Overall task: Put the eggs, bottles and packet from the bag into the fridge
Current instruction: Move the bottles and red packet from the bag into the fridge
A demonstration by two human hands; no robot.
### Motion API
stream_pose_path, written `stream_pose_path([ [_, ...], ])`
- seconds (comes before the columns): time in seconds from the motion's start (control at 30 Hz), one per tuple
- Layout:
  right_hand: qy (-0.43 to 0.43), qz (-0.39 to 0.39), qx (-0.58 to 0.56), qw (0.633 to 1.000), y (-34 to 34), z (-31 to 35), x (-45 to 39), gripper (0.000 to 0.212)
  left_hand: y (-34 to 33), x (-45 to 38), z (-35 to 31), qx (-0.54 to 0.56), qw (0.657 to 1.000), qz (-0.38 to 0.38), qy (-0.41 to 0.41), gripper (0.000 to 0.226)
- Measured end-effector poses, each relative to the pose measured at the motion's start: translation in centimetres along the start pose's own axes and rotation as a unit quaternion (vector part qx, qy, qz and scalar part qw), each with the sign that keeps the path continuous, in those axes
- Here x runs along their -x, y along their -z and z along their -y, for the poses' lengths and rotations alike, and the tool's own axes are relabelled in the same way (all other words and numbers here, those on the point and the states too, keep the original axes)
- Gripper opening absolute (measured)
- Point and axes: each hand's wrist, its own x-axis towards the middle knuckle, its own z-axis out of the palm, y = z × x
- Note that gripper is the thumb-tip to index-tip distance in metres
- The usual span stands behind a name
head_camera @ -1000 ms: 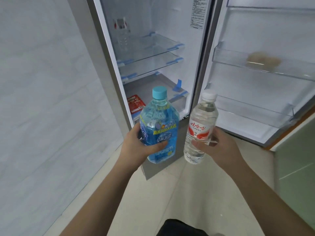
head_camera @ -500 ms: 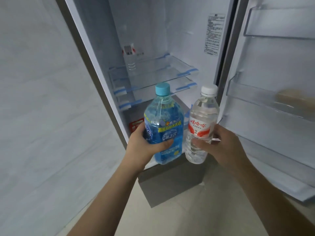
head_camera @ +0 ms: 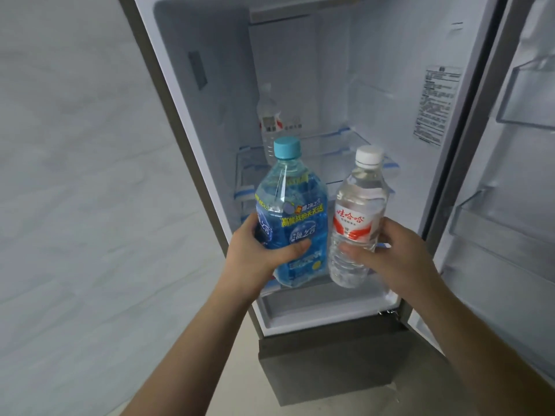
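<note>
Fridge (head_camera: 375,70) open ahead. Left hand (head_camera: 258,253) fingers wrap blue bottle (head_camera: 292,217); right hand (head_camera: 396,253) fingers wrap clear bottle (head_camera: 357,217). Keep both upright, clear glass shelf (head_camera: 327,157) edge, avoid standing bottle (head_camera: 270,121).

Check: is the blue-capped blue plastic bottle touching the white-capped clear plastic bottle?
Apart. The head view shows a strip of fridge interior between the blue-capped blue plastic bottle and the white-capped clear plastic bottle along their whole height.

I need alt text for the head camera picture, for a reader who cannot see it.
A person holds two upright bottles before an open fridge: the left hand grips a blue bottle, the right hand a clear water bottle. Another clear bottle already stands on a glass shelf inside.
</note>
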Motion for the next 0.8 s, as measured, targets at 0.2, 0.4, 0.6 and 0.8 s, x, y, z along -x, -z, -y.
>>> stream_pose_path([
  [0.2, 0.028, -0.016, 0.009, 0.999, -1.3, 0.6, -5.2, 0.052, 0.5, -4.2, 0.4, -0.002, 1.000, -0.023, -0.008, 0.063],
  [0.4, 0.054, -0.033, 0.016, 0.998, -2.0, 2.1, -10.6, 0.042, 0.9, -10.2, 0.4, 0.022, 0.999, -0.036, -0.030, 0.060],
  [0.6, 0.067, -0.068, 0.033, 0.995, -3.5, 2.6, -15.6, 0.047, 0.8, -17.0, 1.1, -0.003, 0.997, -0.061, -0.046, 0.074],
  [0.8, 0.062, -0.086, 0.036, 0.994, -4.3, 1.6, -19.7, 0.054, -0.4, -21.6, 1.8, -0.027, 0.994, -0.086, -0.055, 0.061],
])
